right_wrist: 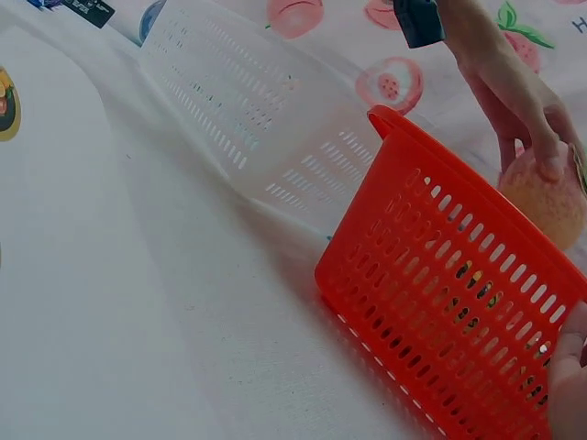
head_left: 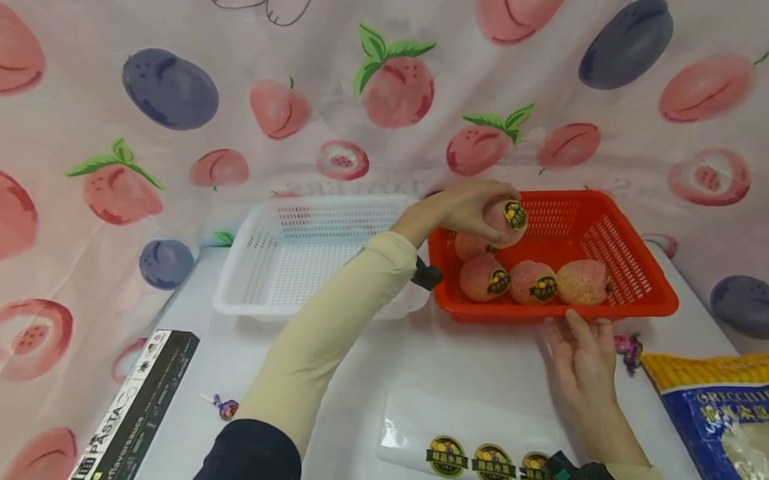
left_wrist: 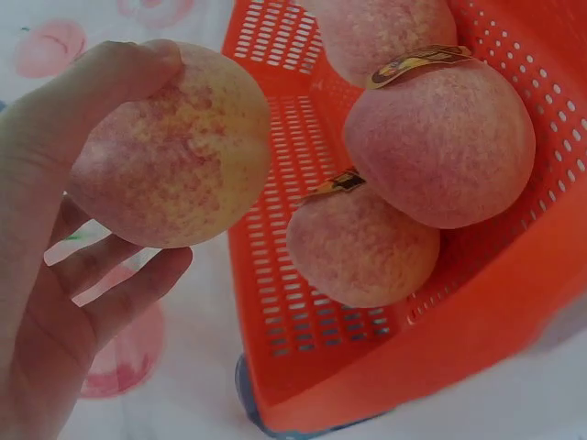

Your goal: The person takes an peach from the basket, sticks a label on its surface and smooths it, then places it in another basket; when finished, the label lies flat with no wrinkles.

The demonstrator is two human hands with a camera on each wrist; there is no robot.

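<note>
My left hand grips a pinkish-yellow peach with a black and gold label, raised over the left end of the red basket. In the left wrist view the thumb lies on top of this peach and the fingers reach beneath it. Several more labelled peaches rest inside the basket along its front side. My right hand is at the front of the basket, its fingertips right at the rim. Only part of the right hand shows beside the perforated wall in the right wrist view.
A white perforated basket stands left of the red one. A label sheet lies in front. A pasta box and a wrapped lollipop are at left. A candy and a pasta bag lie at right.
</note>
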